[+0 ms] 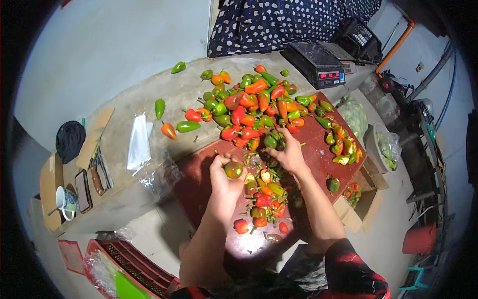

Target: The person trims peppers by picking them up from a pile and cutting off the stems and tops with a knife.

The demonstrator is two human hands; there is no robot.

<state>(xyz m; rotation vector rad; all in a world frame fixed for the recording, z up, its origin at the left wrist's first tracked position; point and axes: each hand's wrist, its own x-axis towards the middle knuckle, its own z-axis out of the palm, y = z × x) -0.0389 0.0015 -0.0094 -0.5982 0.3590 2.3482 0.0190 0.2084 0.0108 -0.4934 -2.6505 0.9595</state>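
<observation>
One brownish-green pepper [233,170] sits in the closed grip of the left hand [226,183] above a red table [314,168]; the right hand [290,155] is at a pepper pile's [245,110] near edge, whether gripping one cannot be told.

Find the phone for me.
In the head view, the phone lies at far left on the concrete counter, between the mug and brown handle.

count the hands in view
2: the left hand holds a brownish-green pepper above the red tabletop; the right hand is at a green pepper at the near edge of the pile. Neither is fully hidden.
</observation>
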